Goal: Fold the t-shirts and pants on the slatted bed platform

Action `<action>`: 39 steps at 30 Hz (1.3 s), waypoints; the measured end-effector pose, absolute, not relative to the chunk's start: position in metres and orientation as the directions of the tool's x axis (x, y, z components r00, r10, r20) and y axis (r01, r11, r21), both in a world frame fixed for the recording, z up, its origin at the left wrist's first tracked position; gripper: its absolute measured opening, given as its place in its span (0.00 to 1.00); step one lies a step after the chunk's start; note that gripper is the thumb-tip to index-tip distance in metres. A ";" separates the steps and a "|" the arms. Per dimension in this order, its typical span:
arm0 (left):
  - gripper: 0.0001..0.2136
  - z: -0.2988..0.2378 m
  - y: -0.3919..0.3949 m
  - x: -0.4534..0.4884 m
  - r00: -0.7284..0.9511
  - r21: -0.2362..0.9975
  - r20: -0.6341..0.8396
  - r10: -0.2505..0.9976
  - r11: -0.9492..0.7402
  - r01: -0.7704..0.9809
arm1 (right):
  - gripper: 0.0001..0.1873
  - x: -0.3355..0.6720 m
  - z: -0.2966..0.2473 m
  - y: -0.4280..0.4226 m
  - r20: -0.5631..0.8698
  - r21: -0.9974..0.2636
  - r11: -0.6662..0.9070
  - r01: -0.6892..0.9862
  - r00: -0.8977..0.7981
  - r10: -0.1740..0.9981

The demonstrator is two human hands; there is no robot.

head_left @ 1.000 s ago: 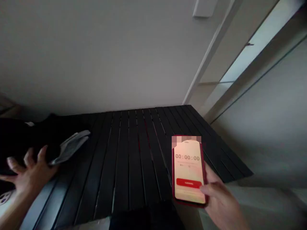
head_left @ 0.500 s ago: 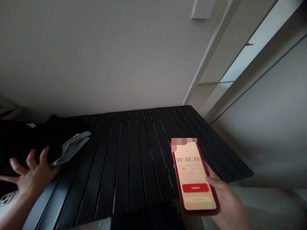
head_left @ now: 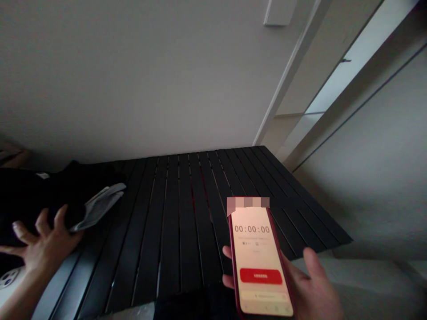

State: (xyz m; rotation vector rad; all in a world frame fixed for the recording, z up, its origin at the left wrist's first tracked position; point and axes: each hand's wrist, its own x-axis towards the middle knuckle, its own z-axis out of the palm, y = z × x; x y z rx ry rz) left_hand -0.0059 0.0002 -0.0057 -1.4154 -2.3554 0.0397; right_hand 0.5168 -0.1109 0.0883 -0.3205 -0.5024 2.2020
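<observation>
A phone (head_left: 258, 253) in a dark red case rests in my right hand (head_left: 312, 284), its lit screen facing me with a timer at 00:00:00 and a red button. The fingertips wrap round its left edge, while the thumb is lifted away from the screen. My left hand (head_left: 46, 242) lies with fingers spread over a pile of black clothing (head_left: 23, 191). Beside that hand a folded grey cloth (head_left: 100, 206) sticks out of the pile. Whether the left palm presses on the fabric is hidden.
Beneath everything is a black slatted table (head_left: 173, 213), pushed against a pale wall (head_left: 150, 80). A white object with round camera lenses (head_left: 9, 279) sits at the lower left. To the right stand a door frame (head_left: 287, 75) and a grey panel (head_left: 383, 146).
The phone has moved left and down, closer to me. My right thumb has lifted off its edge, and fingertips now show on the far side. My left hand has stayed put.
</observation>
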 end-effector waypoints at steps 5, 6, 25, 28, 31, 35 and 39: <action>0.29 -0.012 0.001 -0.016 -0.255 -0.093 0.490 0.834 0.341 0.936 | 0.41 0.514 0.092 -0.111 0.028 -0.459 -0.579 -0.673 -0.663 0.748; 0.30 -0.012 0.001 -0.018 -0.251 -0.087 0.494 0.833 0.335 0.938 | 0.41 0.514 0.091 -0.111 0.036 -0.463 -0.589 -0.662 -0.678 0.734; 0.31 -0.002 0.000 -0.006 -0.379 -0.152 0.388 0.840 0.464 0.873 | 0.41 0.497 0.076 -0.107 -0.168 -0.486 -0.511 -0.709 -0.498 0.851; 0.31 -0.001 0.000 -0.005 -0.399 -0.177 0.367 0.840 0.484 0.857 | 0.44 0.503 0.073 -0.106 -0.208 -0.524 -0.553 -0.648 -0.532 0.821; 0.33 -0.005 0.000 -0.008 -0.354 -0.167 0.410 0.841 0.451 0.877 | 0.38 0.510 0.074 -0.105 -0.259 -0.539 -0.511 -0.670 -0.445 0.857; 0.34 -0.010 0.001 -0.014 -0.292 -0.125 0.473 0.831 0.392 0.912 | 0.34 0.519 0.074 -0.106 -0.293 -0.543 -0.482 -0.688 -0.383 0.876; 0.28 -0.010 0.000 -0.011 -0.273 -0.103 0.496 0.825 0.367 0.924 | 0.34 0.528 0.068 -0.109 -0.310 -0.585 -0.469 -0.662 -0.352 0.883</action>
